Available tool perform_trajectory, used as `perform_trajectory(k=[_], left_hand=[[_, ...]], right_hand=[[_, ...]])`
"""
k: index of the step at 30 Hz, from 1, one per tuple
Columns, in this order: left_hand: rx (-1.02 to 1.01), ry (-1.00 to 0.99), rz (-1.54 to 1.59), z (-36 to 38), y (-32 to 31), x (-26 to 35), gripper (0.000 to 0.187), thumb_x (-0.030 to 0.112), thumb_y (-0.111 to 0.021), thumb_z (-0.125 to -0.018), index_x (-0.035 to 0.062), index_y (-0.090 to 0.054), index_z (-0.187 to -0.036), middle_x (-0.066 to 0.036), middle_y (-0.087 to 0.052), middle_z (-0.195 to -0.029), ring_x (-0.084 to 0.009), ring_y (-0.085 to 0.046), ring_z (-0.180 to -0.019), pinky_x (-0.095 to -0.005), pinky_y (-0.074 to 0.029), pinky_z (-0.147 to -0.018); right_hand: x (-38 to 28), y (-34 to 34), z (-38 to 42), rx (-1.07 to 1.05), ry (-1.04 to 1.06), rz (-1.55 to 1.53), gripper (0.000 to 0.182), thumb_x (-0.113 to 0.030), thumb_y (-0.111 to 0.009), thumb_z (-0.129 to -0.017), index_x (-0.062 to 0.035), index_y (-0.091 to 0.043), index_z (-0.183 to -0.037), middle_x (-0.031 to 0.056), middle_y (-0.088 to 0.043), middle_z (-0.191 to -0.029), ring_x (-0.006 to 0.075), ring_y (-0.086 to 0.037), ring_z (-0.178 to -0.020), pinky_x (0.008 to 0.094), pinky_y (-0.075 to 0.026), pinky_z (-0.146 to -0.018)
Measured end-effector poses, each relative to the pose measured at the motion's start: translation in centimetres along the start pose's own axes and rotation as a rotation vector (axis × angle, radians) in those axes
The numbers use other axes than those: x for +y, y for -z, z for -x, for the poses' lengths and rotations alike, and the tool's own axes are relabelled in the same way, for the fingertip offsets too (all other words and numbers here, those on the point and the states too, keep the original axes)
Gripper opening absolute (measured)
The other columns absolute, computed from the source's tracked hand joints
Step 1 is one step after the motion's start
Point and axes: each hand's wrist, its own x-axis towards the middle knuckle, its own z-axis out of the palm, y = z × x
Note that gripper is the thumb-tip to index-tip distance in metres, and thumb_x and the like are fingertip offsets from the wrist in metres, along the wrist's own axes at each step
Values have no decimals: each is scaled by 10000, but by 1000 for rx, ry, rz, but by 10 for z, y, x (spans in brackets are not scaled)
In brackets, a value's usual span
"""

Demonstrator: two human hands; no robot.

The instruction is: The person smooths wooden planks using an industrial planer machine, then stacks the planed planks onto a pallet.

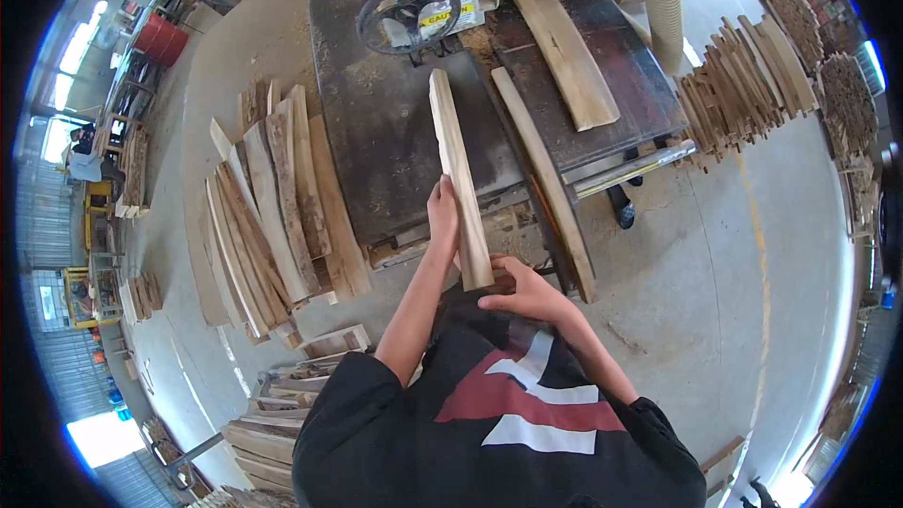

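A long, narrow wooden board (457, 155) points away from my body, its far part over the dark machine table. My left hand (443, 216) grips its left side around mid-length, thumb along the edge and the other fingers partly hidden underneath. At the near end, my right hand (531, 293) holds the right corner, with the fingers reaching behind the wood and the thumb near the end face. To the right, a straight wooden strip (536, 169) lies along a dark fence-like bar. Farther right, a wider plank (564, 52) rests on the table.
The saw-like machine's dark table (372, 155) carries a black handwheel (408, 16) at the back. Stacked boards stand left (273, 198) and right (748, 75). A metal rail (635, 169) borders the table's front right. A ribbed hose (658, 0) hangs behind it.
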Motion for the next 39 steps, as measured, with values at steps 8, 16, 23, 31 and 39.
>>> perform_trajectory(k=[8,16,23,31,39], left_hand=[[234,-408,-1017,14,-66,-39,542,374,-489,-1008,23,-464,-1420,-297,-340,-1514,-467,-292,-1428,-659,-250,-1104],[357,-417,-887,-77,-115,-11,556,337,-438,-1033,-1,-398,-1473,-253,-238,-1603,-402,-171,-1513,-570,-167,-1194],[435,-483,-822,-180,-109,33,543,304,-499,-984,-34,-447,-1404,-261,-303,-1565,-403,-239,-1484,-557,-206,-1183],[442,-547,-618,-260,-99,75,502,278,-532,-956,-35,-496,-1347,-293,-327,-1532,-424,-260,-1464,-558,-217,-1177],[243,-684,-280,-207,43,63,378,235,-690,-905,46,-634,-1228,-298,-479,-1414,-482,-461,-1300,-541,-406,-1057]], right_hand=[[139,17,-31,402,-435,-947,222,-162,-759,-892,-66,-634,-1049,48,-656,-946,130,-634,-797,241,-507,-697],[98,38,-111,498,-527,-923,560,-589,-596,-955,-39,-618,-1052,31,-666,-812,147,-611,-693,248,-471,-577],[45,70,-203,415,-374,-455,588,-595,-463,-1018,-72,-608,-793,39,-606,-651,163,-582,-558,267,-376,-481],[2,86,-294,504,-373,-399,517,-568,-506,-1008,-96,-582,-810,31,-621,-699,160,-633,-606,229,-460,-444],[-29,119,-376,399,-379,-401,452,-528,-430,-1046,-118,-495,-868,148,-733,-1013,260,-716,-781,241,-510,-435]])
